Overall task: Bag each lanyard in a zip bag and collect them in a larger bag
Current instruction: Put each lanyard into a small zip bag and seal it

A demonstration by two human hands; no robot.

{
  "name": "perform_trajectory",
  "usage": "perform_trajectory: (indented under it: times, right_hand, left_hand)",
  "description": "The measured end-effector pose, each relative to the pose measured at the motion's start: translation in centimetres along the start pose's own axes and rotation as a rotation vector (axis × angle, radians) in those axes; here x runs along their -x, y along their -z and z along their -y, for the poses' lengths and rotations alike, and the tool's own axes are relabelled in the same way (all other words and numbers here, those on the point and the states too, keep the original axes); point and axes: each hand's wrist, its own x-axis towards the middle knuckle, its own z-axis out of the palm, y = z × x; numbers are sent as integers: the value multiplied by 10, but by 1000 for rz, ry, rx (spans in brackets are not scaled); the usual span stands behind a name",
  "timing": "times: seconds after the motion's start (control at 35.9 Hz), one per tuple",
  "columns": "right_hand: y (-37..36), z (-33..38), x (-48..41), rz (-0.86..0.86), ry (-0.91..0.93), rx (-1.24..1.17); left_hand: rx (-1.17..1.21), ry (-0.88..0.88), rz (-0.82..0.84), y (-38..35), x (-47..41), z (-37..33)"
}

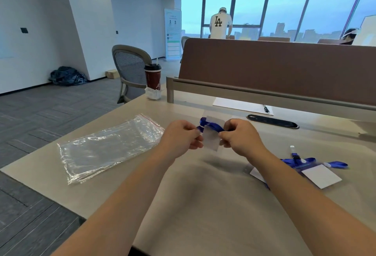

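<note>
Left hand (183,137) and right hand (242,137) pinch a zip bag (211,142) with lanyard (214,126) between them

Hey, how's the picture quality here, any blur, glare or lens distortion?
Head view: wide-angle bending at the edges; left hand, right hand and the small zip bag between them look motion-blurred; the large bag glints; soft shadow on the desk beneath.
</note>
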Motion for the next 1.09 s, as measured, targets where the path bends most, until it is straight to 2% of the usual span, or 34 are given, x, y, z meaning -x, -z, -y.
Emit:
perform_trajectory:
  times: [0.19,0.39,0.61,0.95,1.09]
  right_hand:
    - [-11,1,8,46,-93,-202]
    - [-8,3,13,145,-201,-423]
    - [-10,-2,15,157,-139,-374]
    - [-19,1,13,161,-109,-215]
    - [-19,2,12,125,-113,-195]
  left_hand:
    - [0,-33,66,-12,6,-4]
    - [32,5,35,-13,3,1]
    - [117,29,37,-17,3,0]
    - [39,67,13,-22,-2,4]
    - [-49,23,-1,-21,0,1]
